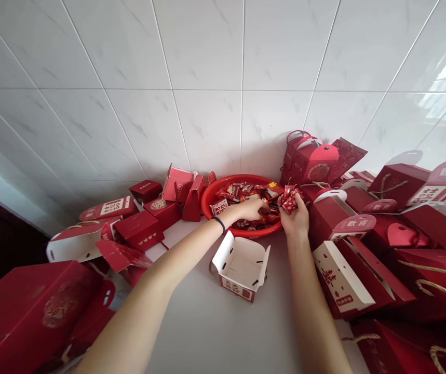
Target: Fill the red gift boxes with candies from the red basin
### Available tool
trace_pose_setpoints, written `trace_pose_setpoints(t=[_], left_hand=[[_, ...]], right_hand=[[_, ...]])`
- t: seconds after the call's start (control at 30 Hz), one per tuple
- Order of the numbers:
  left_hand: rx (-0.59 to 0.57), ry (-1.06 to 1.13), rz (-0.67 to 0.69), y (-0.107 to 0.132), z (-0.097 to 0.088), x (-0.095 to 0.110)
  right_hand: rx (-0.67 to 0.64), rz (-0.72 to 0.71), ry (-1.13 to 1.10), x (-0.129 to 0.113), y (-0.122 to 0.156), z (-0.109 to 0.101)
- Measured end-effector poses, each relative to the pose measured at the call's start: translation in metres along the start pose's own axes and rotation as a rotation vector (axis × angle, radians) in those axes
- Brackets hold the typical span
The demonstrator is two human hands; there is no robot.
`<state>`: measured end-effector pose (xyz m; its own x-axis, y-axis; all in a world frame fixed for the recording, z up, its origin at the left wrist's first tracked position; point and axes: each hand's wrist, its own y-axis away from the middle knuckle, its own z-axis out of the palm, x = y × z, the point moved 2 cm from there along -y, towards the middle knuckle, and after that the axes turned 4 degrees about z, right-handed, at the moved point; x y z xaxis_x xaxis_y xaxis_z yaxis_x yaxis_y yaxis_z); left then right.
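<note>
A red plastic basin (207, 200) stands against the wall, filled with small wrapped candies (242, 193) in red packaging. My left hand (253, 209), with a dark band on the wrist, reaches over the rim into it. Its fingers curl down among the candies, and what they grip cannot be made out. My right hand (296, 218) is closed around several red wrapped candies (289, 199) at the basin's right edge. In front of the basin sits an open gift box (242, 262), white inside and red with white lettering outside, its flaps raised. Its inside shows no contents.
Red gift boxes crowd both sides: a large one (39, 311) at near left, smaller ones (139, 229) behind it, and a dense pile (363, 280) at right, some with rope handles. The grey table (223, 332) meets a white tiled wall (207, 119).
</note>
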<state>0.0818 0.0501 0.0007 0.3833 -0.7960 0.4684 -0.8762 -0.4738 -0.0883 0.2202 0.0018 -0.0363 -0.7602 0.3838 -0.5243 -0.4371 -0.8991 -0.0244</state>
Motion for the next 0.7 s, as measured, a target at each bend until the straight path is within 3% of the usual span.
trace_pose_setpoints(t=[0.2,0.47,0.7], left_hand=[[-0.091,-0.089,-0.057,0.007,0.010,-0.005],[0.086,-0.204,-0.047,-0.008,-0.010,0.002],[-0.061,-0.303,-0.100,-0.028,0.003,0.015]], right_hand=[[0.028,-0.014,-0.030,0.001,0.000,-0.001],[0.057,-0.009,-0.039,0.001,0.000,0.000],[0.056,-0.003,-0.005,0.002,-0.001,0.000]])
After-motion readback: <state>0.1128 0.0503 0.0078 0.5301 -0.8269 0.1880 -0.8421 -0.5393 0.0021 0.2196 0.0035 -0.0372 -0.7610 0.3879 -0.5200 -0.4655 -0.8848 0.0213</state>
